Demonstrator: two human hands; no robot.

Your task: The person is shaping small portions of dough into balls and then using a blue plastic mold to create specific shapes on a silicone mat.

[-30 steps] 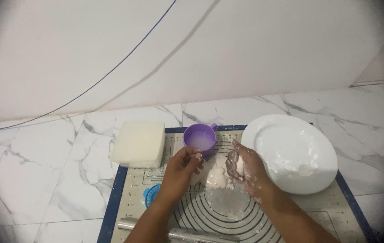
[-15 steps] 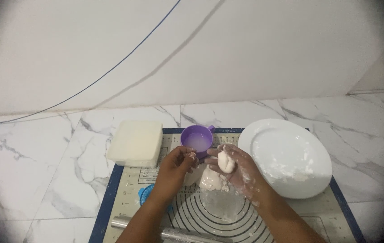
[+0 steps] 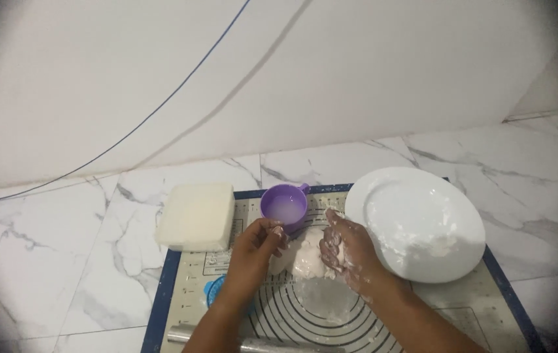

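At frame centre, the floured right hand (image 3: pixel 347 252) has lowered its dough (image 3: pixel 305 252) onto the mat (image 3: pixel 449 307), fingers curled around it; left hand (image 3: pixel 256 245) now pinches its edge, loosely closed.

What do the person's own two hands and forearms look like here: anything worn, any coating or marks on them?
Both forearms are bare, with no sleeves or gloves in view. The right hand is dusted with white flour up to the wrist. The left hand looks mostly clean.

White marble floor (image 3: pixel 63 261), grey-veined. A blue-edged baking mat (image 3: pixel 475 307) is laid flat on it; a cream block (image 3: pixel 196 216) overlaps the mat's corner.
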